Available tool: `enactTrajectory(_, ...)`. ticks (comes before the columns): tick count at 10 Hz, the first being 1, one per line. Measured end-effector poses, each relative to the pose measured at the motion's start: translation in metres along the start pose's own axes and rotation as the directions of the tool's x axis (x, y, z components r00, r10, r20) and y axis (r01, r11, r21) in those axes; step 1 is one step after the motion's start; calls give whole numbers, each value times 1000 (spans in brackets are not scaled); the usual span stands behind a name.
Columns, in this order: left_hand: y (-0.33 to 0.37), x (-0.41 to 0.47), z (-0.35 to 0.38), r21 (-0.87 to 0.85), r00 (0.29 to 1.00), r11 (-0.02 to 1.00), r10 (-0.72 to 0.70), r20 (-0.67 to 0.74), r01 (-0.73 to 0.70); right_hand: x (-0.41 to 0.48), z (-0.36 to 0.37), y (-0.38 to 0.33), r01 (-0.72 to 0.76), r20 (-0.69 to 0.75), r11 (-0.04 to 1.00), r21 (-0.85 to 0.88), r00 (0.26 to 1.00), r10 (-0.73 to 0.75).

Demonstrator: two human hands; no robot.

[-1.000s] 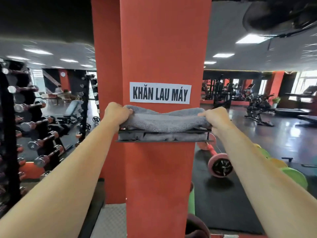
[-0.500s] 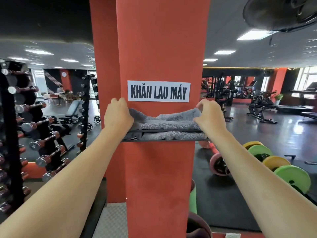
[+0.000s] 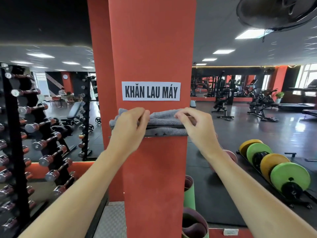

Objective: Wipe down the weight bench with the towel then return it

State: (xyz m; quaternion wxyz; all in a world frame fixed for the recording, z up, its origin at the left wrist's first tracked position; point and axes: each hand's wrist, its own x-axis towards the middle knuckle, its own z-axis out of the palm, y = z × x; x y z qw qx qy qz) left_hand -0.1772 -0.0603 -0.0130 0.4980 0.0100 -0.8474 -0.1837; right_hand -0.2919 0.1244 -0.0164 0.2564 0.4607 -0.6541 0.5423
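A folded grey towel [image 3: 163, 116] lies on a small black shelf [image 3: 165, 134] fixed to a red pillar [image 3: 154, 48], under a white sign reading "KHĂN LAU MÁY" [image 3: 151, 91]. My left hand [image 3: 129, 125] covers the towel's left part and pinches its top fold with the fingertips. My right hand [image 3: 194, 125] is on the right part, its thumb and forefinger pinching the top edge and the other fingers curled. A second grey layer shows below, inside the shelf. A black weight bench [image 3: 74, 110] stands far back on the left.
A tall dumbbell rack [image 3: 34, 143] fills the left side. Green and yellow weight plates [image 3: 281, 172] sit on a floor rack at the right. Rolled mats [image 3: 190, 194] lean at the pillar's foot. Machines stand across the dark floor at the back right, and a fan [image 3: 277, 11] hangs overhead.
Both hands have slid from the towel's outer ends toward its middle, and the towel has settled lower on the shelf. The view has moved closer to the pillar.
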Motion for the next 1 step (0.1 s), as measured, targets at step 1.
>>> enactTrajectory(1,22,-40,15,-228,980,966,-79,183,121,-40,-6,-4,-123,9,971,205,992,124)
